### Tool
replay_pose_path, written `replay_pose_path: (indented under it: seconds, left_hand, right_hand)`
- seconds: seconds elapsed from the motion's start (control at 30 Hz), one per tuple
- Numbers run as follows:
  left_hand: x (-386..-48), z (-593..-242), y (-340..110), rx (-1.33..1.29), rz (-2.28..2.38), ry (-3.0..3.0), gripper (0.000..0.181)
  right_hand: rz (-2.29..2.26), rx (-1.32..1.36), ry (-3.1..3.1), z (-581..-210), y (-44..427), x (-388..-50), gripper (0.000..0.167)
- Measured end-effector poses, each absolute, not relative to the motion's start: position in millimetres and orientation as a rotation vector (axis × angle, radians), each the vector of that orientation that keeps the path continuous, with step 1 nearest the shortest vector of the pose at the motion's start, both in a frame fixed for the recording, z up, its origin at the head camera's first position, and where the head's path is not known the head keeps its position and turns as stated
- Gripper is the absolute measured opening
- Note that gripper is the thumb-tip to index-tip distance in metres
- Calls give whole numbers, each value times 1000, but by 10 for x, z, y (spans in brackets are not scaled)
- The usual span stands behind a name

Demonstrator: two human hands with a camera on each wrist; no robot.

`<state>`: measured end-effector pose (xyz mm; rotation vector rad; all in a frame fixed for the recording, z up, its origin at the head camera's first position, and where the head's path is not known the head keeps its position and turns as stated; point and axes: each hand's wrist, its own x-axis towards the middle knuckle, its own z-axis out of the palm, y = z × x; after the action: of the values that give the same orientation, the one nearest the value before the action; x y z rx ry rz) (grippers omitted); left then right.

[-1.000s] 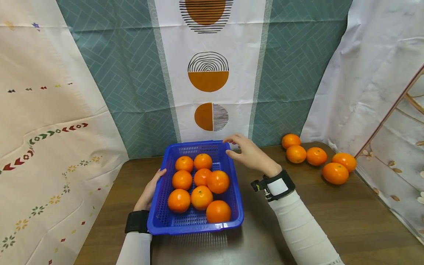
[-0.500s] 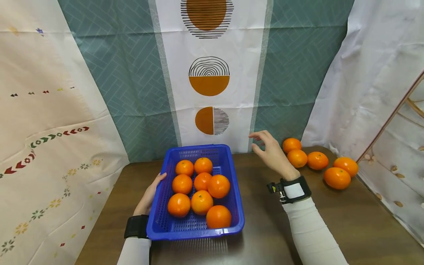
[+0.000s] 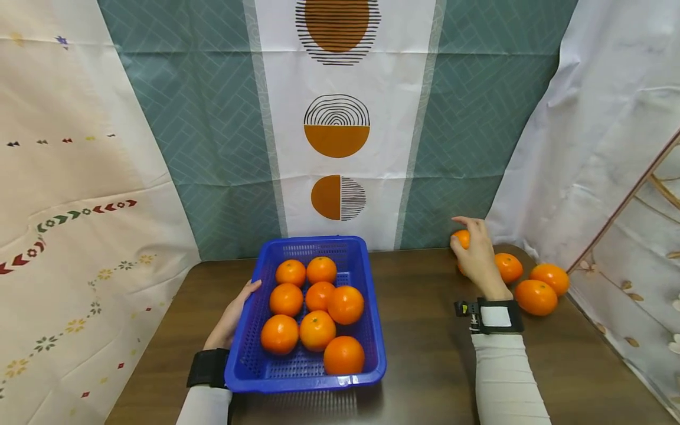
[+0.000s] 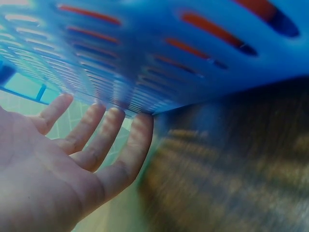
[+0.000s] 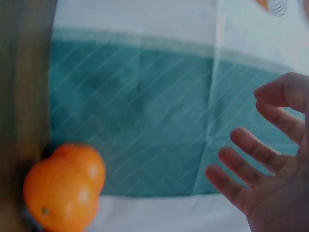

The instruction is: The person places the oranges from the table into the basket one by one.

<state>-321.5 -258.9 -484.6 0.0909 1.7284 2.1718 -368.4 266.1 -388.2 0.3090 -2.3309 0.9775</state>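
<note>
A blue plastic basket (image 3: 374, 330) holding several oranges (image 3: 317, 331) stands on the brown table. Against its left side rests my left hand (image 3: 232, 316); in the left wrist view that hand's (image 4: 91, 159) fingers lie along the slotted wall (image 4: 120, 58), lightly bent. My right hand (image 3: 478, 260) is over the loose oranges at the back right, partly hiding two of them. In the right wrist view the hand (image 5: 270, 164) has its fingers spread and slightly bent, holding nothing, with two oranges (image 5: 63, 195) apart from it at lower left.
Three other loose oranges (image 3: 536, 297) lie to the right of the right hand. A patterned green and white cloth (image 3: 457, 147) hangs behind the table (image 3: 425, 354), with light cloths (image 3: 79, 177) at both sides.
My right hand has moved from the basket's back right corner rightward to the loose oranges. The left hand stays at the basket's side.
</note>
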Motion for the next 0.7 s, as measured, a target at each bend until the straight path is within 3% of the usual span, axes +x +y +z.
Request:
replay_pose_path:
  seconds: [0.33,0.7]
  left_hand:
    - [-3220,-4820,-2574,128,2186,1689,63]
    - [-3210,-4832,-2599,90,2145,1765,68]
  right_hand:
    - [934,-43,-2402,-4149,2892,-3810,54]
    - [862,-90,-2379,-4541,2964,-3959,60]
